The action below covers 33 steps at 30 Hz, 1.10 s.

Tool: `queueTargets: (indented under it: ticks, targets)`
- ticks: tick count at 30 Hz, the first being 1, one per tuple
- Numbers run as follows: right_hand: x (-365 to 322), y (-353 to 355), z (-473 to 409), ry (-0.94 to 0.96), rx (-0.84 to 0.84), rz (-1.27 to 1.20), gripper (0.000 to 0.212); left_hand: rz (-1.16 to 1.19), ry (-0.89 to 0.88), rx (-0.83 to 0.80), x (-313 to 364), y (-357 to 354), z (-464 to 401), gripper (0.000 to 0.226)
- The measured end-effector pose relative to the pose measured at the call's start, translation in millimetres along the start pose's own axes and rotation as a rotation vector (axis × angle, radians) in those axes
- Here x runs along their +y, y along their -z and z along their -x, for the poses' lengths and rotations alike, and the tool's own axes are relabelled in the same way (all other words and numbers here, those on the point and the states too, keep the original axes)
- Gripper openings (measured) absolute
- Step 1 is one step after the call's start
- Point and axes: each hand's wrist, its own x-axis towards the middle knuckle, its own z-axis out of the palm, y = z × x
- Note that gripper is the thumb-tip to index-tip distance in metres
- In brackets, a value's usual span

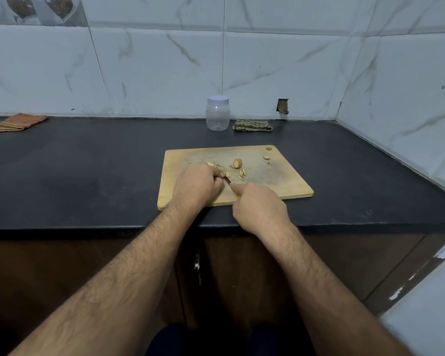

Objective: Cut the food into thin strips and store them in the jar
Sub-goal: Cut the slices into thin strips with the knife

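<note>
A wooden cutting board lies on the black counter. My left hand presses down on a small piece of food that its fingers hide. My right hand grips a knife whose blade tip meets the left fingertips. A brown chunk of ginger-like root sits just beyond the hands. Pale cut strips lie right of the blade, and more strips show past my left hand. A clear plastic jar with its white lid on stands by the wall.
Two small food scraps lie near the board's far right corner. A green checked cloth sits right of the jar. A striped orange cloth lies far left. The tiled wall closes the back and right side. The counter edge runs below the board.
</note>
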Motion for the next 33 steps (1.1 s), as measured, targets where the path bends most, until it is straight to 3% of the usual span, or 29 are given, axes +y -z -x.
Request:
queueTargets:
  ticks: [9,13,27,33]
  targets:
    - [-1.1,0.2,-5.6,-0.026,0.002,-0.04,0.061,0.036,0.01,-0.02,0.9,2.1,1.0,0.028]
    - [-1.2,1.8,-5.1,-0.019,-0.001,-0.057,0.059,0.127,0.105,-0.031,-3.7,2.1,-0.5,0.025]
    - [-15.7,-3.2,-9.1,-0.018,-0.005,-0.032,0.063,0.39,0.291,0.19,-17.6,-0.4,-5.3,0.016]
    - [5.6,5.5,-3.8,-0.106,0.026,-0.047,0.057,0.282,0.371,0.277,-22.2,-6.3,-6.0,0.02]
